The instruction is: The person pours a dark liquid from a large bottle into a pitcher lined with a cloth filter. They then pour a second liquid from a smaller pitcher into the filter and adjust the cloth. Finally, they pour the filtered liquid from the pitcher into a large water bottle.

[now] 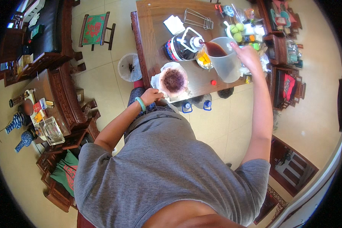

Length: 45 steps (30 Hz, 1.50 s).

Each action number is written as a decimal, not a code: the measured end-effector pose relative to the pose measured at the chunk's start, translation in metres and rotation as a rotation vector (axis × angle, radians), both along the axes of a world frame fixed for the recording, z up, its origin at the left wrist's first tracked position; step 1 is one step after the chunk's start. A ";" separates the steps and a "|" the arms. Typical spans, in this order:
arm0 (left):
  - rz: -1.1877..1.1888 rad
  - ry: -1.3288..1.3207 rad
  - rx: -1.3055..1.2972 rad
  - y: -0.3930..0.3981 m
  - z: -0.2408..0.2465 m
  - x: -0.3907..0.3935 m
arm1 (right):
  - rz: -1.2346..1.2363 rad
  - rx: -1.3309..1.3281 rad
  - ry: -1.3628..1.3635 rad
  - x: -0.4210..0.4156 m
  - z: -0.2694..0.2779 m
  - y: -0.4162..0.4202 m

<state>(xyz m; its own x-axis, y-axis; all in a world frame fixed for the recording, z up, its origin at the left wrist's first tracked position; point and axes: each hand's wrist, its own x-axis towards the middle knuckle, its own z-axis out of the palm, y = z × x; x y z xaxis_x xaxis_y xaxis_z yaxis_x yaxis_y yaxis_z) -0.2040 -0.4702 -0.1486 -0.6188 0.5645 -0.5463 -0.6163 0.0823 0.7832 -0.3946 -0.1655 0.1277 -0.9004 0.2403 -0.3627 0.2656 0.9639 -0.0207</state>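
Note:
With my right hand I grip a translucent plastic pitcher by its handle side. The pitcher is tilted, its lip at the mouth of a large plastic jug with a white handle, and dark red-brown liquid lies inside near the lip. The jug holds dark liquid. My left hand pinches the edge of a whitish cloth or paper beside a pale round container, in which dark brown matter sits. A red cap lies near the table's front edge.
The wooden table also bears a wire rack, folded white tissue, green fruit and a plate of yellow pieces. A lined bin stands left on the floor; blue-capped bottles stand below the front edge.

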 end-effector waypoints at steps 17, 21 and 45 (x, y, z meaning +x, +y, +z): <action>-0.021 0.023 -0.008 -0.001 0.001 -0.001 | 0.023 -0.014 0.024 -0.003 -0.002 0.003; 0.010 -0.004 0.004 0.000 0.002 0.000 | 0.015 -0.003 0.015 -0.004 0.000 -0.002; 0.013 -0.020 0.029 0.000 -0.005 0.000 | 0.015 0.026 -0.021 -0.007 0.002 -0.009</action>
